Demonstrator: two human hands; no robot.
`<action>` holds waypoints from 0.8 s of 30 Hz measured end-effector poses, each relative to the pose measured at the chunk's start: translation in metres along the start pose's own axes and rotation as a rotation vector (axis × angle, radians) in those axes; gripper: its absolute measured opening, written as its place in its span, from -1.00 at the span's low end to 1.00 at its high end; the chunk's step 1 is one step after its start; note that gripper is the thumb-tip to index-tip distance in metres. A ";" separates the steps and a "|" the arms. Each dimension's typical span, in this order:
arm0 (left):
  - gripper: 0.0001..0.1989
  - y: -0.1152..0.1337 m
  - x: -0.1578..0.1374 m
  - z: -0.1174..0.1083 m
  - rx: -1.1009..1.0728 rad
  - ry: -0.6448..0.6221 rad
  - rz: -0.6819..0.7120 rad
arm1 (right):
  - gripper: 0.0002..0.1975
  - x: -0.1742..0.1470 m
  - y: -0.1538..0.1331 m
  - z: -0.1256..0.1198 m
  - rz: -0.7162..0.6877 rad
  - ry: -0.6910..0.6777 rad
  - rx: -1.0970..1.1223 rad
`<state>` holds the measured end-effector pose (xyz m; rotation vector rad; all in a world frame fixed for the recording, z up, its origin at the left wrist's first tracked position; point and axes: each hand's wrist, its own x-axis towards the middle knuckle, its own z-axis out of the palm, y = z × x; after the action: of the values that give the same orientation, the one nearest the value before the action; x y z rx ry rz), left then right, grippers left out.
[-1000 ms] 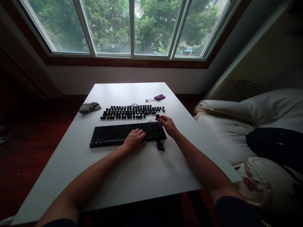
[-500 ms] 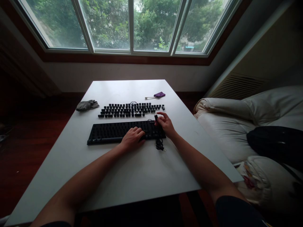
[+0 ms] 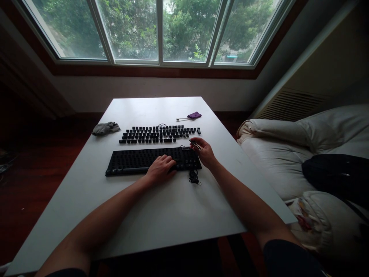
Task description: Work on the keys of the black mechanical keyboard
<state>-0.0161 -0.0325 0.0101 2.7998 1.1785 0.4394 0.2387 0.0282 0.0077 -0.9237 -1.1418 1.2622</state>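
Note:
A black keyboard [image 3: 135, 161] lies across the middle of the white table, many keycaps off its far part. My left hand [image 3: 162, 168] rests on its right half, fingers lying over the keys and thumb near the front edge. Above the keyboard's right end, my right hand [image 3: 205, 152] is closed on what looks like a keycap puller [image 3: 196, 144], with thin wire arms showing at the fingers. Just beyond, loose black keycaps [image 3: 152, 134] stand in rows. A coiled USB cable [image 3: 194, 177] lies by the keyboard's near right corner.
A grey cloth [image 3: 106, 128] sits at the table's left edge. Toward the back right lies a purple cloth [image 3: 194, 115] beside a thin pale stick [image 3: 182, 119]. A pale sofa [image 3: 268, 161] with a dark bag [image 3: 334, 175] stands right of the table [image 3: 161, 215].
The tool in my right hand has turned from upright to slanted, its wires now showing across my fingers. My left hand stays where it was on the keyboard.

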 end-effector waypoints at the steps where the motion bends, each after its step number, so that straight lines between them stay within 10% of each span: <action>1: -0.75 0.000 0.000 0.000 -0.003 0.001 0.000 | -0.65 -0.001 -0.001 0.001 -0.010 0.006 -0.031; 24: -0.75 0.001 -0.001 -0.003 0.000 0.008 -0.012 | -0.68 -0.011 0.002 0.008 -0.054 -0.163 -0.406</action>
<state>-0.0169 -0.0340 0.0134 2.7922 1.1972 0.4505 0.2311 0.0172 0.0061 -1.0920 -1.5795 1.0952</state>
